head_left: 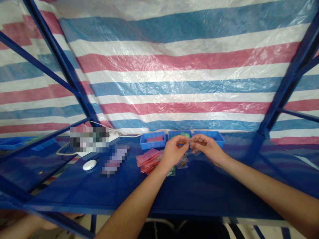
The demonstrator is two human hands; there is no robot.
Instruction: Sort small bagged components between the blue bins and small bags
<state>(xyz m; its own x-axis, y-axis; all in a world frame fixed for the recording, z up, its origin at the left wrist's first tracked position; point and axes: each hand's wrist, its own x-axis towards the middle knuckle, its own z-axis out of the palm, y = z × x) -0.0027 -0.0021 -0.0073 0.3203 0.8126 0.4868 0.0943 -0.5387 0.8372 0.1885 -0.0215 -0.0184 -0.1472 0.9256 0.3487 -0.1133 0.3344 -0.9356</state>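
Note:
My left hand (172,151) and my right hand (207,147) meet above the blue table (199,186), fingertips pinched together on a small item (189,142) too tiny to name. Just below the hands lie small clear packets (183,162). A pile of pink and red packets (147,158) lies left of my left hand. Behind the hands stand three blue trays: the left one (152,140) holds a red packet, the middle one (179,134) a green one, the right one (211,135) is partly hidden by my right hand.
A white round object (89,164) lies at the left with white cables (64,151) behind it. Blue metal frame bars (62,63) rise at both sides. A striped tarp (174,66) closes the back. Another person's arm (22,227) shows at the bottom left.

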